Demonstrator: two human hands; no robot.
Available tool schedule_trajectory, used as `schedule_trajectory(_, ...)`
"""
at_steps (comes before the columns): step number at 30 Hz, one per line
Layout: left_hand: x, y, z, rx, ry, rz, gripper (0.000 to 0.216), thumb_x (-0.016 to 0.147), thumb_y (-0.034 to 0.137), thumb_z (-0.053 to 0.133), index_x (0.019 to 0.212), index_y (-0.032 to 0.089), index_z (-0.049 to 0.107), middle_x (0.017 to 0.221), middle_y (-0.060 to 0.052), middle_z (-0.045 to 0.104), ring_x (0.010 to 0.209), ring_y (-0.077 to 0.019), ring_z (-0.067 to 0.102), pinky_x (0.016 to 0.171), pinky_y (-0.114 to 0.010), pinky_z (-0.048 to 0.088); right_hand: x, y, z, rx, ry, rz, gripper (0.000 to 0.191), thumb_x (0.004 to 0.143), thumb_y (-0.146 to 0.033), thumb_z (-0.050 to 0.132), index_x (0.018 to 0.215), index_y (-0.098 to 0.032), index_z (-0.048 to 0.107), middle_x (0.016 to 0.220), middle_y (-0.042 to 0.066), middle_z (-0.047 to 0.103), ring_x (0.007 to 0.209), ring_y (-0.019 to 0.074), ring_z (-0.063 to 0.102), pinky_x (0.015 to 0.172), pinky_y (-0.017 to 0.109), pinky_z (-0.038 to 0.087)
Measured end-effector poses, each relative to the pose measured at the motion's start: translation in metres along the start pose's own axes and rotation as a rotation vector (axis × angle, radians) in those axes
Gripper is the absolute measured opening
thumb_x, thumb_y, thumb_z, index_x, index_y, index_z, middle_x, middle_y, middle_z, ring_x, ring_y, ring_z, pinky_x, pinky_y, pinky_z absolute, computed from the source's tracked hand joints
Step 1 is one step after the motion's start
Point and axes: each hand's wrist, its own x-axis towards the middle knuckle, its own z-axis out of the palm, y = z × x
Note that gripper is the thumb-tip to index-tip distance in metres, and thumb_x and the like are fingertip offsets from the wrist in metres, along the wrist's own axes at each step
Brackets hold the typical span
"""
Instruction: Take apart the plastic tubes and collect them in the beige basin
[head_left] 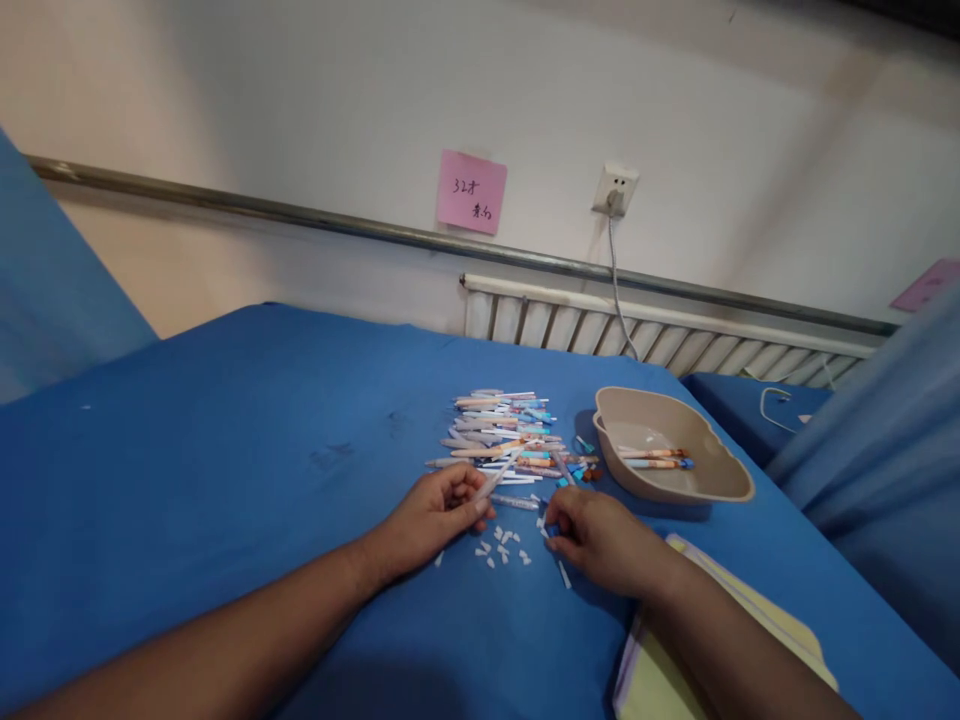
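Observation:
My left hand [444, 508] is closed in a pinch on a slim whitish pen barrel [498, 477], which slants up and to the right. To its right, my right hand [596, 530] has its fingers drawn together low over the blue cover; a bit of dark blue shows at the fingertips, too small to name. A pile of pens and pen parts [495, 425] lies just beyond both hands. Small white cone-shaped tips [504, 545] are scattered between the hands. Several blue and brown small pieces [581, 472] rest beside the pile.
A beige plastic basin [720, 465] at the right holds a few pens [656, 462]. A yellow cloth-like pad [780, 610] lies under my right forearm. Behind the blue-covered surface [225, 450] are a radiator [555, 320], a metal rail [315, 215] and a plugged-in cord [616, 265].

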Motion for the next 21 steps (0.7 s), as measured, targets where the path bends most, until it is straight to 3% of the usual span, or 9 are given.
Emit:
schedule_trajectory(9,0.001,-0.004,-0.001,-0.048,0.01,-0.01,0.022,0.075,0.033,0.065,0.084,0.016,0.055,0.074,-0.001,0.065,0.061,-0.0107,0.059,0.061,-0.023,0.046,0.002,-0.004,0.003,-0.087,0.034,-0.066,0.006,0.08,-0.024,0.056,0.083,-0.02,0.055,0.08,0.001,0.057,0.072,0.0143,0.052,0.064,0.024,0.035)
schedule_trajectory(14,0.002,0.003,-0.004,-0.073,0.126,0.037,0.022,0.078,0.033,0.061,0.089,0.016,0.053,0.076,-0.001,0.064,0.058,-0.0098,0.057,0.056,-0.022,0.045,0.003,-0.002,0.004,-0.034,0.059,-0.049,0.014,0.084,-0.033,0.053,0.08,-0.02,0.056,0.076,0.001,0.059,0.069,0.0139,0.054,0.061,0.023,0.035)
schedule_trajectory(21,0.002,0.01,-0.009,-0.047,0.344,0.114,0.02,0.078,0.033,0.058,0.088,0.016,0.054,0.073,-0.001,0.064,0.057,-0.0107,0.056,0.052,-0.022,0.043,0.008,0.009,0.004,-0.006,0.256,0.005,0.01,0.085,-0.025,0.049,0.079,-0.02,0.055,0.073,0.0,0.058,0.068,0.0141,0.054,0.062,0.024,0.038)
